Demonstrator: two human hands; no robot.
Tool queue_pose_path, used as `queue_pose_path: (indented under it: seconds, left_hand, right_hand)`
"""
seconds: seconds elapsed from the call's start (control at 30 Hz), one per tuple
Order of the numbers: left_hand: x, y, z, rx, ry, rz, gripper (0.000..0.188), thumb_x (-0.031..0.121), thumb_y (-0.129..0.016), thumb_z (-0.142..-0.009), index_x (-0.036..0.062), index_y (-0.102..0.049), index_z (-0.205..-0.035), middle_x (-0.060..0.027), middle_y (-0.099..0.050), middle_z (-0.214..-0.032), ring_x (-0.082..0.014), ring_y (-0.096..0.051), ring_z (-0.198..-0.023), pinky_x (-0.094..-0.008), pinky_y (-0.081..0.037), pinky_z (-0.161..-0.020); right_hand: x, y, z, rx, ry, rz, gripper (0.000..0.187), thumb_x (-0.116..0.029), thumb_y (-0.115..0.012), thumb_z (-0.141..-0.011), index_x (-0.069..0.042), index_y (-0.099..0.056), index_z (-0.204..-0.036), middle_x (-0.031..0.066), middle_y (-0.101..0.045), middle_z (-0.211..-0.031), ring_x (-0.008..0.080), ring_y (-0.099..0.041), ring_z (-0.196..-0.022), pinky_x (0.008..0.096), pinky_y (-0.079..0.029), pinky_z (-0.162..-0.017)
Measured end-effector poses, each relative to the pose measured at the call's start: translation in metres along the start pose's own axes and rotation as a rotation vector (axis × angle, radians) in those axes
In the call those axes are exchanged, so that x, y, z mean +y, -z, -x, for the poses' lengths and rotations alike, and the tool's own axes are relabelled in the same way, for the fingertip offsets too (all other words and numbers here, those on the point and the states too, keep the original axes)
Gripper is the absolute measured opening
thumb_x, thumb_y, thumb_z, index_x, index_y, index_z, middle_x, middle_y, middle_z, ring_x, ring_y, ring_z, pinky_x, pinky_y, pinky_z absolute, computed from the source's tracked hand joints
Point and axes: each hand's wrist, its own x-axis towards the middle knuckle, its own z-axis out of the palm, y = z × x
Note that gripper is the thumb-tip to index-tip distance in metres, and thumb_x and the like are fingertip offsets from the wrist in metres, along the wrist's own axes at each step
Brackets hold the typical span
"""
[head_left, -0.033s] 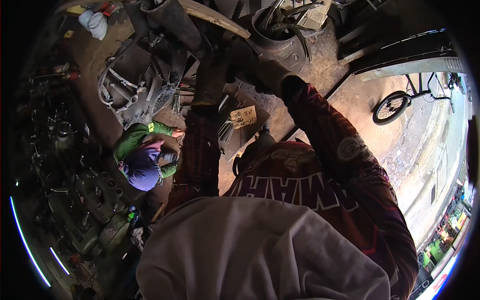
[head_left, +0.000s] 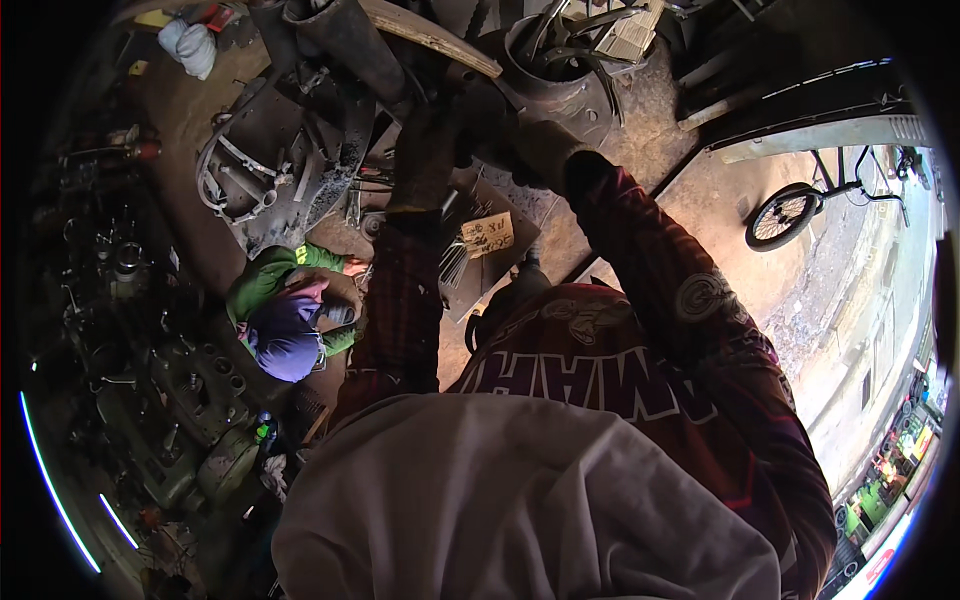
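Both my arms reach forward in dark red patterned sleeves. My left hand [head_left: 425,155], in a dull work glove, is deep in shadow beside a dark metal piece [head_left: 482,112]; its fingers do not show. On the other side of that piece, my right hand [head_left: 545,152], in a lighter glove, looks curled in against it. What exactly it grips is too dark to make out. Below the hands are a bundle of thin metal rods [head_left: 458,258] and a piece of cardboard [head_left: 487,235] with handwriting on it.
A person [head_left: 285,320] in green sleeves and a purple head covering crouches at left. Ahead stand a metal drum [head_left: 565,95] of scrap, a wide pipe [head_left: 345,45] and a wooden handle [head_left: 430,38]. A round metal frame [head_left: 235,175] lies at left; a bicycle [head_left: 785,215] is at right.
Almost nothing differs. My left hand and forearm have shifted very slightly; the crouching person and the surroundings stay in place.
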Motion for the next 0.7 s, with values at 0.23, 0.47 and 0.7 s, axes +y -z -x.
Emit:
queue_pose_path:
  seconds: [0.23,0.47,0.7]
  left_hand:
    - [-0.035,-0.003,-0.003,0.222,-0.457,-0.608,0.020,0.018,-0.061,-0.097,0.0022,-0.062,-0.110,-0.0158,-0.064,-0.095,-0.0312,-0.066,-0.086,-0.0402,-0.052,-0.070]
    - [-0.050,-0.001,0.008,0.252,-0.585,-0.859,0.023,0.007,-0.062,-0.094,0.0040,-0.059,-0.117,-0.0178,-0.060,-0.111,-0.0351,-0.062,-0.095,-0.0431,-0.052,-0.077]
    - [-0.034,-0.019,0.021,0.321,-0.486,-0.586,0.042,0.030,-0.063,-0.097,0.0056,-0.057,-0.131,-0.0217,-0.065,-0.117,-0.0416,-0.063,-0.108,-0.0478,-0.050,-0.088]
  right_hand:
    - [0.000,-0.001,-0.001,-0.052,0.019,0.127,0.042,-0.017,-0.083,-0.074,-0.003,-0.068,-0.111,0.0188,-0.072,-0.098,0.0311,-0.073,-0.092,0.0421,-0.058,-0.079]
    - [0.006,-0.003,-0.003,-0.018,0.096,0.245,0.042,-0.027,-0.079,-0.081,0.001,-0.068,-0.110,0.0216,-0.072,-0.097,0.0324,-0.072,-0.093,0.0428,-0.058,-0.079]
    - [0.000,0.011,-0.005,-0.129,-0.155,-0.150,0.039,-0.034,-0.070,-0.088,-0.002,-0.069,-0.111,0.0196,-0.072,-0.095,0.0315,-0.072,-0.094,0.0424,-0.057,-0.080]
